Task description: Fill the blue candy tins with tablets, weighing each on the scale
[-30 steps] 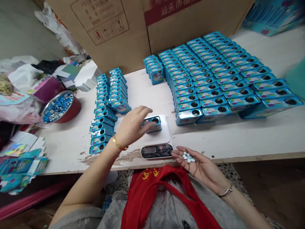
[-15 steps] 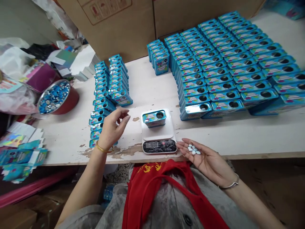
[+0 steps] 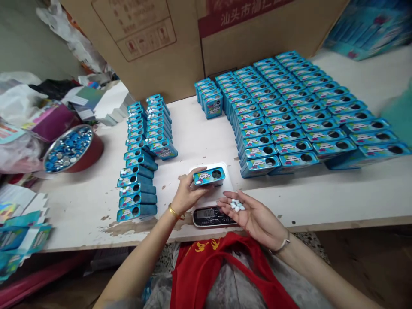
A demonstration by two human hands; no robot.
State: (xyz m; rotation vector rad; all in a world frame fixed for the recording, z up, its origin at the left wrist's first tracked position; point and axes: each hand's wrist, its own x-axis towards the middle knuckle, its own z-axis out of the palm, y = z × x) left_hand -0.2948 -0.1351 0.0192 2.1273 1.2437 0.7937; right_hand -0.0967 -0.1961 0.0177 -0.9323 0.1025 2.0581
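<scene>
My left hand (image 3: 188, 192) is closed around the left end of a blue caramel tin (image 3: 209, 177) with a round hole in its top. The tin is over the white plate of a digital scale (image 3: 229, 171); I cannot tell whether it still touches the plate. A white candy lies on the tin's top. My right hand (image 3: 254, 214) is palm up with its fingers stretched out, cupping several pale candies (image 3: 237, 205). Its fingertips cover part of the scale's black panel, whose lit display (image 3: 206, 213) shows digits.
Rows of blue tins (image 3: 278, 124) with round holes stand on the right. On the left are more tins (image 3: 138, 182), some with white candies on top. A red bowl (image 3: 93, 150) holds blue and silver lids. A large cardboard box (image 3: 154, 73) stands behind; flattened cartons (image 3: 22, 234) lie far left.
My left hand has moved right from the left-hand tins and taken hold of the tin on the scale. My right hand has shifted left, closer to the scale. The camera view has tilted.
</scene>
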